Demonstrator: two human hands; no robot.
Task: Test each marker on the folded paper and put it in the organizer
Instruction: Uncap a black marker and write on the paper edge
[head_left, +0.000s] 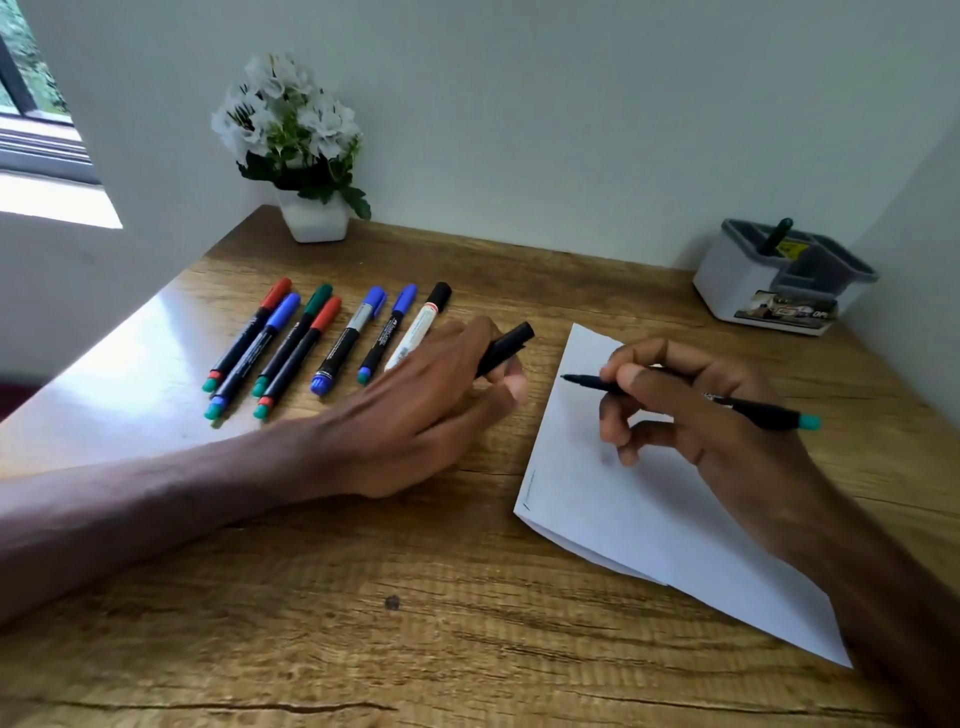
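Head view: we see our right hand (691, 415) gripping an uncapped black marker (769, 415) in a writing hold, thumb and fingers curled round the barrel. Its teal end points right and its tip lies over the far left part of the paper (649, 525). Whether the tip touches the sheet we cannot tell. Our left hand (431, 410) pinches the black cap (506, 347) in curled fingers, just left of the paper. The paper lies folded on the right half of the desk (363, 597), with a short dark stroke near its left edge. A row (322, 343) of seven capped markers lies beyond our left hand: red, blue, green, red, blue, blue and black caps. The last, a white barrel, is partly hidden by the knuckles. The organizer (737, 280), white with a grey insert, stands in the far right corner, well apart from the paper. It holds one green pen (777, 236), tilted. A plant (301, 150) with white flowers stands against the far wall.
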